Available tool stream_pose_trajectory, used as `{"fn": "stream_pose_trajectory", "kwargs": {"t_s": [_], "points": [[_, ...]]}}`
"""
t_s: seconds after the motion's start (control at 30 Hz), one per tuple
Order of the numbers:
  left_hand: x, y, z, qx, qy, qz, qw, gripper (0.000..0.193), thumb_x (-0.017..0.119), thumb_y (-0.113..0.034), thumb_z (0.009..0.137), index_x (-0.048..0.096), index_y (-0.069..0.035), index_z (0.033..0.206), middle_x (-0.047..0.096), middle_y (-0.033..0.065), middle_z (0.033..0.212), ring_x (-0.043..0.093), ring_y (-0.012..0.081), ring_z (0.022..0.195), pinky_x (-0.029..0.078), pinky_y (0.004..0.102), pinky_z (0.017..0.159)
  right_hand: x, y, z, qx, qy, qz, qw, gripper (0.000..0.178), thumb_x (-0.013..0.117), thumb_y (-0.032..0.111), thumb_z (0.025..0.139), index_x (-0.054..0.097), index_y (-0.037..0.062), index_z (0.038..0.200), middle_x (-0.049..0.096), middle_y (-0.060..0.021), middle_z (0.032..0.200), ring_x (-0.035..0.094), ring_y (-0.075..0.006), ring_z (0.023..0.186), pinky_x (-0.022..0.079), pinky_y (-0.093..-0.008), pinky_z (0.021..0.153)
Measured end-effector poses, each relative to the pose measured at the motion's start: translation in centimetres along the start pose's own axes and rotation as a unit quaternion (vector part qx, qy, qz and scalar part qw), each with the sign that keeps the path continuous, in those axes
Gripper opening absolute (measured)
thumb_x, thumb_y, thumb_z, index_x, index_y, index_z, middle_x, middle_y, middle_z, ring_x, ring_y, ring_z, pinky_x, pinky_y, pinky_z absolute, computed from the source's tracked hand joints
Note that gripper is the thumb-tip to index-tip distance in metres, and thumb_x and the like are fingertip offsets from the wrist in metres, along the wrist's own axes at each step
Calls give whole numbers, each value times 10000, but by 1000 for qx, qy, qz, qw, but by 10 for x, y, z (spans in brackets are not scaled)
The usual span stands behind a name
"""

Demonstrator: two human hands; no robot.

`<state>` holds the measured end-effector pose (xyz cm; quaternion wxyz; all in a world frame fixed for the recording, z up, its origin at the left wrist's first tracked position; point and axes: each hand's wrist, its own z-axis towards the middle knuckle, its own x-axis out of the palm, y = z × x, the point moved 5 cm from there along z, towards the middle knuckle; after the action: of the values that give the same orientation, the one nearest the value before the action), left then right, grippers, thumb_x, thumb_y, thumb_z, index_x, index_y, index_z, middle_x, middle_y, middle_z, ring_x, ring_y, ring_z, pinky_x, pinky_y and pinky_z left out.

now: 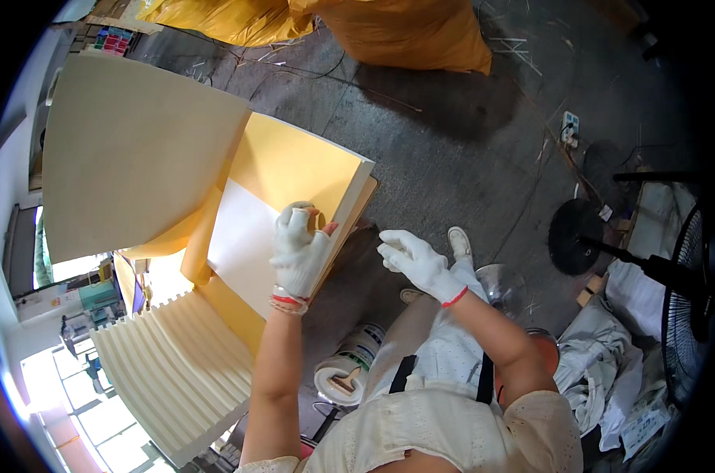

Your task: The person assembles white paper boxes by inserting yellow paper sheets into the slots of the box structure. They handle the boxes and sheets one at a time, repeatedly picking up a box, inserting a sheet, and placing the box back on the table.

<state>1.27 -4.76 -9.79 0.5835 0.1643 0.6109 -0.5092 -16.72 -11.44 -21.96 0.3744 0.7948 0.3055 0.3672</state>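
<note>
At the near edge of the paper stack (294, 169): left hand (298, 256), in a white fingerless work glove, curled closed with bare fingertips (319, 225) pinching the edge of the top sheets. Right of the stack, clear of it: right hand (416, 260), in a full white glove with a red cuff band, held loosely open in the air, grasping nothing, well above the grey concrete floor (452, 150). On top of the stack: white sheet (243, 244) lying over yellow sheets, directly beneath the left hand. Left of the stack: large beige sheet (129, 150) lifted and bowed upward. Below the stack: fanned pile of cream sheets (180, 366), edges stepped like stairs. Below and right of the stack, between the forearms: white tub (349, 370) with a brush resting on its lid. Beyond the stack: orange-yellow sacks (404, 31). Far right of the stack: black pedestal fan (688, 276) and crumpled white cloth (601, 363).
</note>
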Motion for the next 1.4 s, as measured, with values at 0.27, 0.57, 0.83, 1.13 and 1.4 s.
{"fn": "stream_pose_trajectory", "kwargs": {"t_s": [0.27,0.57,0.83,1.13,1.4], "points": [[-3,24,11,-76,101,-151,980,251,688,132,691,567,31,887,574,96,998,543,159,812,536,281,695,5,-7,18,-5,27,20,999,404,585,212,947,498,-5,1277,635,-107,1061,614,-136,889,511,-291,809],[-95,134,-45,-233,-120,-194,946,238,587,-12,865,561,-1,1101,567,48,1035,556,141,948,462,273,707,8,-1,19,-2,59,69,996,389,564,160,962,475,-21,1293,613,-108,1088,606,-131,927,517,-275,829],[-86,25,-47,9,-212,310,927,484,679,-2,798,483,44,1239,534,179,1252,587,296,1097,500,357,931,8,26,35,-17,67,93,993,384,521,118,973,444,-34,1318,599,-145,1147,605,-140,955,518,-292,863],[3,3,-19,4,61,90,994,371,771,43,703,612,-15,1033,589,139,1215,613,206,993,500,283,816,4,16,29,-44,60,142,987,400,523,103,965,432,-33,1331,593,-159,1166,608,-136,952,521,-286,853],[-2,28,-16,-162,82,-231,956,310,704,76,778,642,10,1075,626,122,1190,606,146,993,525,277,824,51,0,23,-81,128,166,974,452,590,226,932,461,-5,1298,645,-123,1019,617,-147,872,505,-306,798]]}}
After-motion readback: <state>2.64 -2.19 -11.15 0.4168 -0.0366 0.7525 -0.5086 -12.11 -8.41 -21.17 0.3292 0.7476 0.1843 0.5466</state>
